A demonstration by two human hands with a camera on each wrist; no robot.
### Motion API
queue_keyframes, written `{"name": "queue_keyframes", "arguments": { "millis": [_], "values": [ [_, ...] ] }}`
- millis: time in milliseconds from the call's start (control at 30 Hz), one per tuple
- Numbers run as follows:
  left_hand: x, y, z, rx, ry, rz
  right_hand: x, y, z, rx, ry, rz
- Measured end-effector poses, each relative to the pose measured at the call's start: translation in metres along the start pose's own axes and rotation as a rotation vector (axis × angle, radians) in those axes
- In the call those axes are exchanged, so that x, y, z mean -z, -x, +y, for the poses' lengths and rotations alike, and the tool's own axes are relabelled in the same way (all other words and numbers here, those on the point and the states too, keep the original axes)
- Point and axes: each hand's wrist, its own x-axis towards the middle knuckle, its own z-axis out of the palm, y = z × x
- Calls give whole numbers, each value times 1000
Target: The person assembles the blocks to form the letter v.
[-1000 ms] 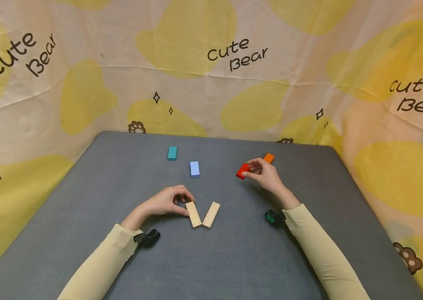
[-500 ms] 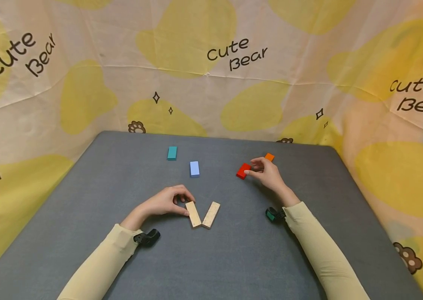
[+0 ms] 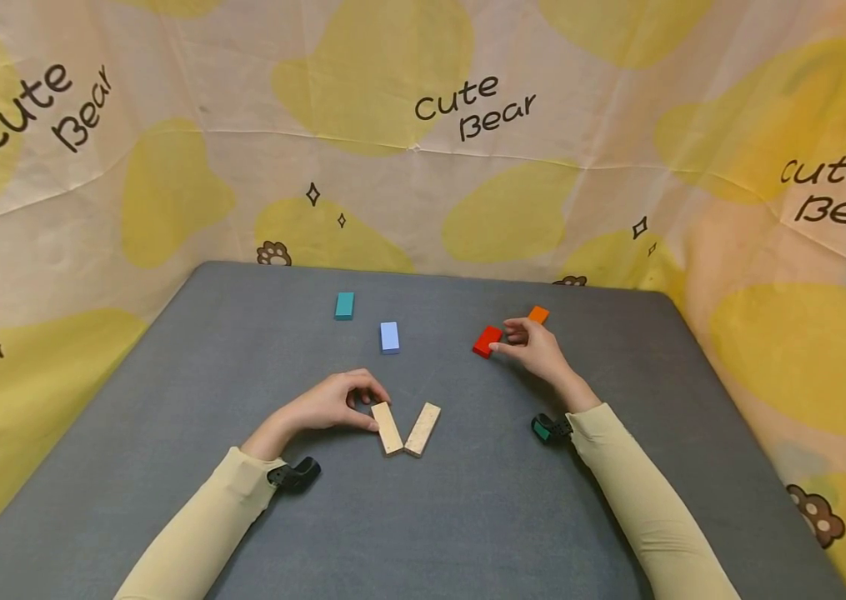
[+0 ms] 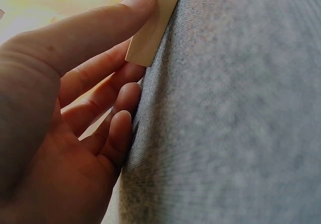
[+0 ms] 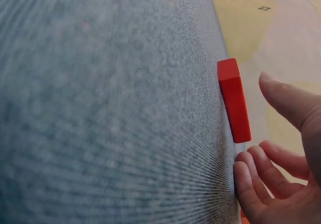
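Observation:
Two plain wooden blocks lie on the grey table in a V, near ends meeting. My left hand (image 3: 336, 403) pinches the left wooden block (image 3: 387, 430) between thumb and fingers; the left wrist view shows the thumb pressed on this wooden block (image 4: 155, 25). The right wooden block (image 3: 423, 431) is untouched. Farther off, my right hand (image 3: 538, 350) hovers just right of a red block (image 3: 486, 342), holding nothing. In the right wrist view a gap shows between the thumb and the red block (image 5: 234, 101). An orange block (image 3: 538, 315) sits behind that hand, partly hidden.
A light blue block (image 3: 389, 337) and a teal block (image 3: 344, 306) lie on the far half of the grey table (image 3: 423, 533). Behind and beside the table hangs a yellow-patterned cloth (image 3: 362, 83).
My right hand has let go of the red block and drawn slightly to the right, its fingers now apart from it. The left hand and the wooden blocks have stayed put.

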Motion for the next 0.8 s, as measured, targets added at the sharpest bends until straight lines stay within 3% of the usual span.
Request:
{"name": "queue_keyframes", "arguments": {
  "millis": [533,800],
  "values": [
    [0,-1,0,1,3,2,-2,-2,1,18,50,-49],
    [7,4,28,-5,27,-15,-3,-2,0,15,62,-51]
  ]
}}
